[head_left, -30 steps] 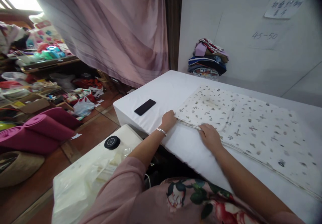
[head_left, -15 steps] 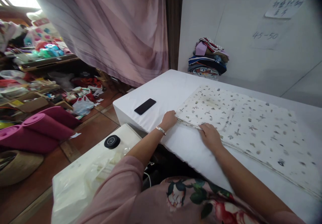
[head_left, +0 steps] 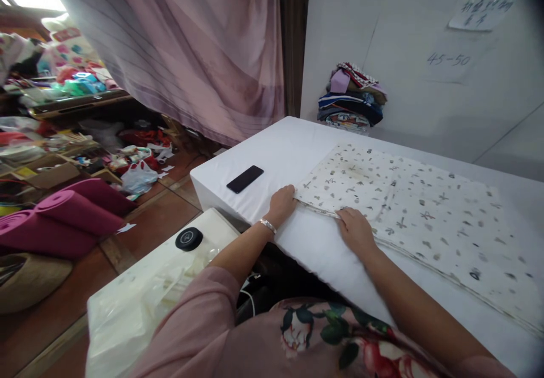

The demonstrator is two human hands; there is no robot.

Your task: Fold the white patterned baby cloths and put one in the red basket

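Note:
A folded white cloth (head_left: pixel 425 213) with a small grey-green print lies on the white-covered table (head_left: pixel 280 145). My left hand (head_left: pixel 282 203), with a silver bracelet at the wrist, is at the cloth's near left corner, its fingers closed on the edge. Further right along the near edge, my right hand (head_left: pixel 356 228) has its fingers pressed together on the cloth's edge, with the thumb side hidden. A black phone (head_left: pixel 245 179) lies on the table to the left of my left hand.
Folded clothes (head_left: pixel 352 97) are stacked beyond the table by the wall. At the near left, a white surface (head_left: pixel 127 279) holds a round black object (head_left: pixel 189 238) and clear plastic. Pink rolls (head_left: pixel 72 213) and cluttered boxes stand on the floor.
My left hand has shifted very slightly left at the cloth's corner. The right hand and the cloth look nearly unchanged.

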